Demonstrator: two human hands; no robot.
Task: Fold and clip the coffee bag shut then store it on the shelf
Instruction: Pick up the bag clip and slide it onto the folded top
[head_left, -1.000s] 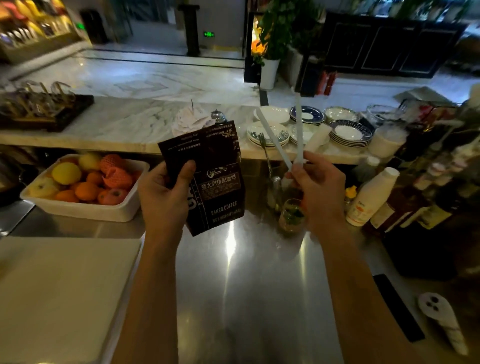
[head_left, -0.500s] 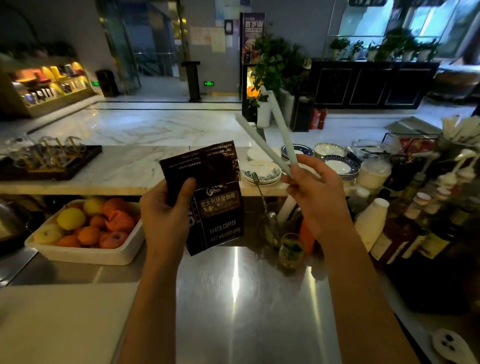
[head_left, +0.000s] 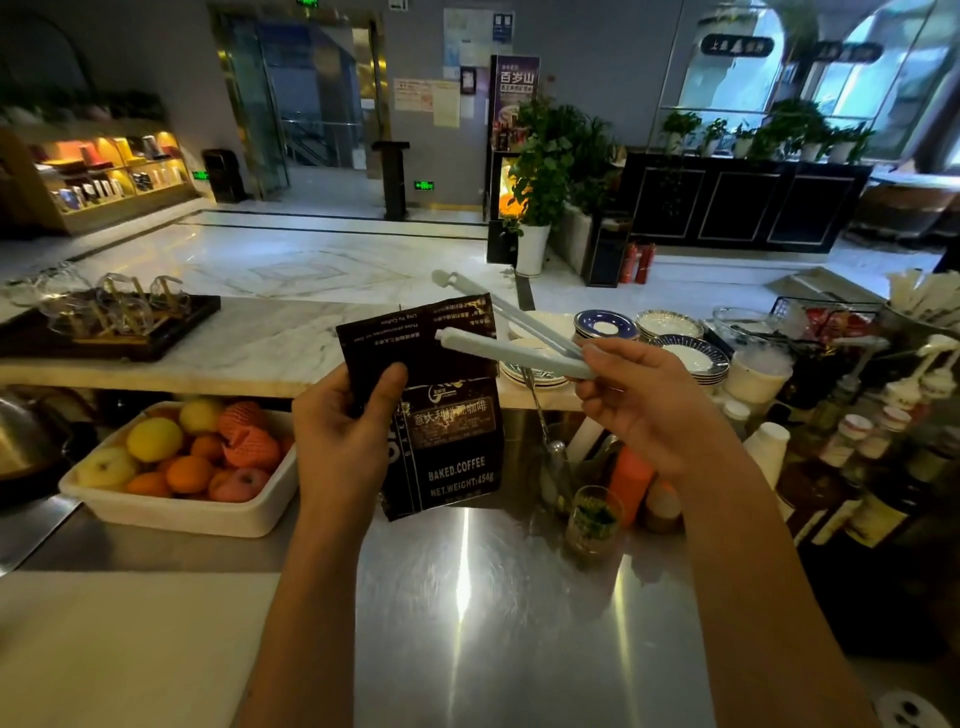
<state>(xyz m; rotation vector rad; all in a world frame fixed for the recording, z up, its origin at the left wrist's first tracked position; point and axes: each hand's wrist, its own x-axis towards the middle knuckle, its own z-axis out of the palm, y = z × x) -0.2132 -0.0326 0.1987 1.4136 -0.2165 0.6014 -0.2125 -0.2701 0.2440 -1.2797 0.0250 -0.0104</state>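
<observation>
My left hand (head_left: 345, 441) holds a black coffee bag (head_left: 447, 415) upright above the steel counter, thumb pressed on its folded-down top flap. My right hand (head_left: 644, 410) grips the hinge end of a long pale blue sealing clip (head_left: 511, 351). The clip's two arms are spread apart in a V and point left. The lower arm lies across the front of the bag's folded top; the upper arm passes behind the bag's top edge.
A white tray of fruit (head_left: 171, 512) sits left on the steel counter (head_left: 467, 597). Stacked plates (head_left: 608, 327) rest on the marble ledge behind. Bottles and cups (head_left: 841, 457) crowd the right side. A small glass (head_left: 592, 519) stands below my right hand. A white board (head_left: 130, 649) lies near left.
My right hand swung the open clip from pointing upward to pointing left, bringing its arms around the bag's folded top. The view tilted upward. My left hand kept hold of the bag.
</observation>
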